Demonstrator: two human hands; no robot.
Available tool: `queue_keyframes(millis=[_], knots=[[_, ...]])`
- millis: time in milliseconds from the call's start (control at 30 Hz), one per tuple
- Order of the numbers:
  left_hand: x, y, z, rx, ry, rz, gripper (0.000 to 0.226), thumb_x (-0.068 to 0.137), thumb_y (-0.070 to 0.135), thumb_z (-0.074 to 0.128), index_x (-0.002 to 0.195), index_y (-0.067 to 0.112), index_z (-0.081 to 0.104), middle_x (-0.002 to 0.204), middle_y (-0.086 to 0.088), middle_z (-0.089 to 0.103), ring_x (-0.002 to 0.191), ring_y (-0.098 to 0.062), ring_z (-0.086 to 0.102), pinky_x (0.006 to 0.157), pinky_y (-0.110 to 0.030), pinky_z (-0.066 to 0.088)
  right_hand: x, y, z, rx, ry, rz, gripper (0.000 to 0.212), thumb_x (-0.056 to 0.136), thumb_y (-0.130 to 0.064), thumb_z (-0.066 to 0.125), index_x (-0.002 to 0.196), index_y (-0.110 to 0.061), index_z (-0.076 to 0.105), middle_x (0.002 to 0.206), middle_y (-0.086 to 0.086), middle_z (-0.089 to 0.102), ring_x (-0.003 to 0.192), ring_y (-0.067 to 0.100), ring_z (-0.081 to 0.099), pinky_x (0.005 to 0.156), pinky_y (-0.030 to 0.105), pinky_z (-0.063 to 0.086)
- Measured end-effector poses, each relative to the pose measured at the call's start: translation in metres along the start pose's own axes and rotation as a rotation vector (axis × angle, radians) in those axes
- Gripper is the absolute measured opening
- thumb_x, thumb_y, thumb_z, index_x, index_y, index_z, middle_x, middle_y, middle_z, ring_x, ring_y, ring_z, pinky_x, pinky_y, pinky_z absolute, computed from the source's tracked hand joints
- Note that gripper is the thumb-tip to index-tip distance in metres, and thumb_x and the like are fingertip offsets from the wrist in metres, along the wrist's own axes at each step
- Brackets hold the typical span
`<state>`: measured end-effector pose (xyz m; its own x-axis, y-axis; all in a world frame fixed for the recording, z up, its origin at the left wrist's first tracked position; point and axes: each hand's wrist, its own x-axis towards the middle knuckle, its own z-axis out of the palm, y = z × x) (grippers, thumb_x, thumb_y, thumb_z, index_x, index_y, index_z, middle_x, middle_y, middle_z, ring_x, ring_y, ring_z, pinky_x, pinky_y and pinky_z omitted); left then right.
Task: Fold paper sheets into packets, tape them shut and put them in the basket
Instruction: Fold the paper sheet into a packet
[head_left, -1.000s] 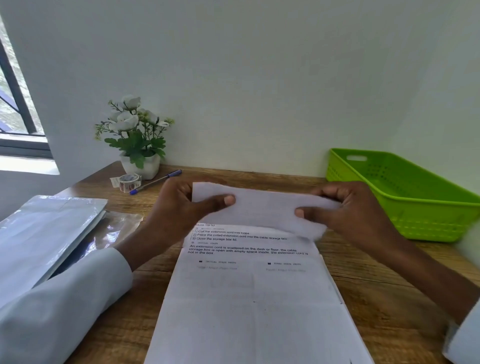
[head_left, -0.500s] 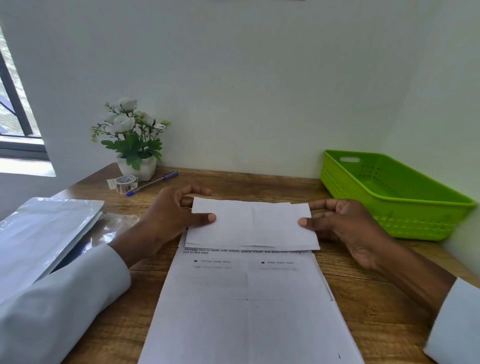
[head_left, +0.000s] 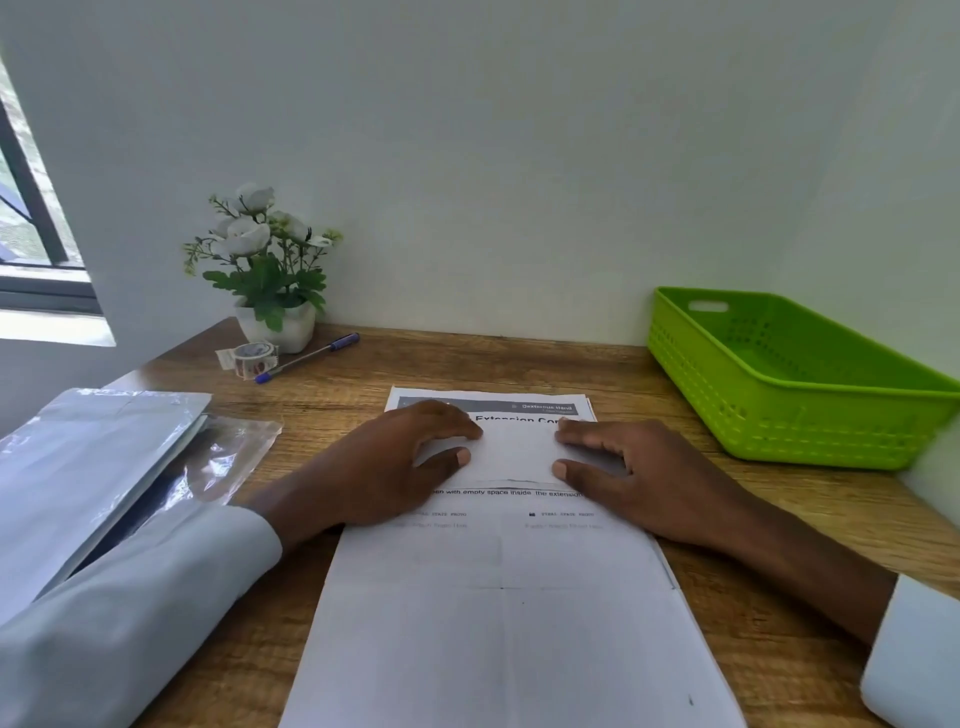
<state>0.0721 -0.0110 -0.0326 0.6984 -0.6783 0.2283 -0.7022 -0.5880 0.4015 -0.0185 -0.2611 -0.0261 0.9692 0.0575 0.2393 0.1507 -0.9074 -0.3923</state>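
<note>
A folded white paper packet (head_left: 514, 452) lies flat on top of a stack of printed sheets (head_left: 509, 623) in the middle of the wooden desk (head_left: 519, 364). My left hand (head_left: 395, 467) rests palm down on the packet's left end, fingers spread. On the right end my right hand (head_left: 634, 478) presses the same way. Neither hand grips anything. The green plastic basket (head_left: 779, 384) stands at the right against the wall and looks empty. A roll of clear tape (head_left: 252, 358) sits at the back left, out of reach of both hands.
A blue pen (head_left: 311, 356) lies beside the tape, and a white pot of flowers (head_left: 275, 322) stands behind them. Shiny white plastic envelopes (head_left: 88, 467) and a clear sleeve (head_left: 234, 452) lie at the left. Walls close the back and right.
The folded paper was held up between both hands; it now lies flat on the stack, and both hands have slid inward and press down on it.
</note>
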Motion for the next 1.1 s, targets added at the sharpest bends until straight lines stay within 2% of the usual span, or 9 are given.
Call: queue_keyframes(millis=[233,367,467,567,667,800,933,1000,1100], knots=[[0.000,-0.001,-0.001,0.002,-0.058,-0.030,0.037,0.097,0.041,0.050,0.134,0.039,0.052,0.145,0.020,0.046,0.132,-0.004,0.042,0.109,-0.026,0.035,0.000,-0.001,0.001,-0.046,-0.053,0.013,0.055,0.090,-0.052,0.058,0.139,-0.028,0.054,0.147,-0.019,0.045,0.134,-0.001,0.043,0.112,0.021,0.032],[0.001,0.006,-0.011,0.086,-0.078,-0.037,0.039,0.094,0.046,0.053,0.132,0.037,0.053,0.143,0.018,0.048,0.130,-0.006,0.044,0.103,-0.023,0.035,0.005,-0.022,-0.004,-0.013,0.018,-0.027,0.051,0.085,-0.053,0.064,0.131,-0.028,0.062,0.139,-0.018,0.055,0.126,-0.001,0.050,0.102,0.017,0.037],[-0.002,0.017,-0.027,0.203,-0.078,-0.002,0.042,0.091,0.050,0.056,0.131,0.036,0.055,0.139,0.014,0.054,0.125,-0.010,0.049,0.100,-0.029,0.042,0.015,-0.052,-0.010,-0.015,0.070,-0.107,0.045,0.084,-0.052,0.066,0.122,-0.029,0.067,0.127,-0.017,0.065,0.113,0.004,0.060,0.095,0.024,0.046],[-0.014,0.023,-0.049,0.246,0.051,0.037,0.030,0.092,0.044,0.059,0.120,0.035,0.062,0.125,0.012,0.064,0.114,-0.013,0.057,0.091,-0.037,0.050,0.035,-0.089,-0.009,0.076,0.049,-0.220,0.031,0.085,-0.048,0.066,0.113,-0.035,0.072,0.114,-0.019,0.071,0.101,0.000,0.064,0.085,0.023,0.049],[-0.035,0.016,-0.066,0.217,0.225,0.056,0.014,0.090,0.034,0.061,0.104,0.034,0.063,0.106,0.012,0.071,0.096,-0.012,0.064,0.078,-0.037,0.054,0.060,-0.121,0.003,0.225,0.011,-0.307,0.010,0.085,-0.035,0.069,0.093,-0.039,0.074,0.095,-0.020,0.075,0.093,-0.004,0.067,0.089,0.032,0.054],[-0.074,-0.009,-0.086,0.175,0.355,-0.042,0.012,0.085,0.035,0.067,0.097,0.033,0.065,0.096,0.011,0.073,0.084,-0.009,0.066,0.070,-0.035,0.056,0.088,-0.166,0.032,0.357,-0.055,-0.368,0.032,0.079,-0.047,0.066,0.104,-0.031,0.075,0.097,-0.015,0.076,0.093,0.002,0.070,0.088,0.040,0.056],[-0.118,-0.045,-0.104,0.230,0.473,-0.271,0.032,0.082,0.051,0.069,0.106,0.031,0.070,0.104,0.013,0.072,0.093,-0.006,0.067,0.078,-0.032,0.056,0.113,-0.200,0.068,0.351,-0.106,-0.379,0.036,0.083,-0.046,0.069,0.110,-0.023,0.073,0.106,-0.012,0.074,0.096,0.003,0.069,0.088,0.032,0.057],[-0.138,-0.061,-0.107,0.277,0.511,-0.412,0.053,0.080,0.066,0.061,0.123,0.036,0.060,0.116,0.013,0.069,0.103,-0.011,0.065,0.085,-0.032,0.054,0.123,-0.213,0.081,0.327,-0.102,-0.355,0.035,0.084,-0.041,0.071,0.110,-0.018,0.073,0.107,-0.007,0.074,0.096,0.007,0.068,0.086,0.029,0.056],[-0.158,-0.081,-0.106,0.389,0.466,-0.633,0.087,0.071,0.085,0.046,0.143,0.038,0.036,0.139,0.009,0.055,0.120,-0.019,0.057,0.090,-0.035,0.049,0.133,-0.226,0.094,0.324,-0.113,-0.281,0.026,0.085,-0.035,0.071,0.100,-0.013,0.072,0.099,0.003,0.074,0.093,0.017,0.069,0.086,0.040,0.056]])
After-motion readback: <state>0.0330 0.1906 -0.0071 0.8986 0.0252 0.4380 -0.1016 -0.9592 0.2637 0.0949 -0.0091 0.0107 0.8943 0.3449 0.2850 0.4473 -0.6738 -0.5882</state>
